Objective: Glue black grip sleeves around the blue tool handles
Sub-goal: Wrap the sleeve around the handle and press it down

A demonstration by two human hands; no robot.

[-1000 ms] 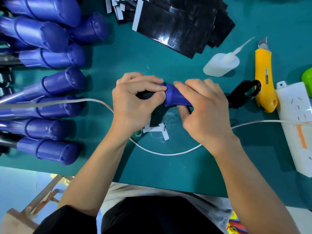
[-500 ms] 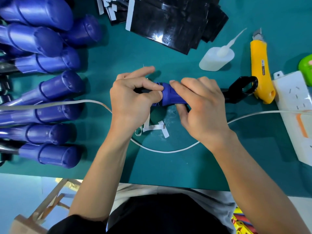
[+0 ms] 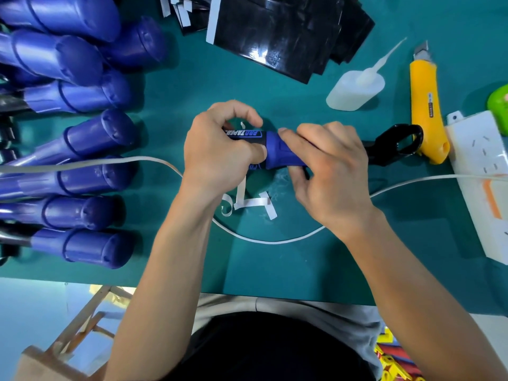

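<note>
- Blue tool handle (image 3: 280, 156): we hold it crosswise between both hands over the middle of the green mat (image 3: 275, 273). A black grip sleeve (image 3: 244, 134) is wrapped round its left part, printed lettering facing up.
- At nine o'clock from it we see a pile of bare blue handles (image 3: 88, 138), butt ends pointing right.
- Our left hand (image 3: 217, 158) grips the sleeved part, fingers arched over the top and thumb pressed against the sleeve's edge.
- At six o'clock, white paper strips (image 3: 247, 202) lie on the mat, just above a white cable (image 3: 275, 242).
- At twelve o'clock sits a stack of black sleeves (image 3: 275, 31).
- Our right hand (image 3: 330, 171) grips the bare blue end, fingers curled round it.
- At one o'clock a glue bottle (image 3: 354, 89) lies on its side, nozzle pointing up and right.
- At three o'clock a black scissors loop (image 3: 398, 144) touches a yellow utility knife (image 3: 426, 105); a white power strip (image 3: 483, 171) lies beyond.
</note>
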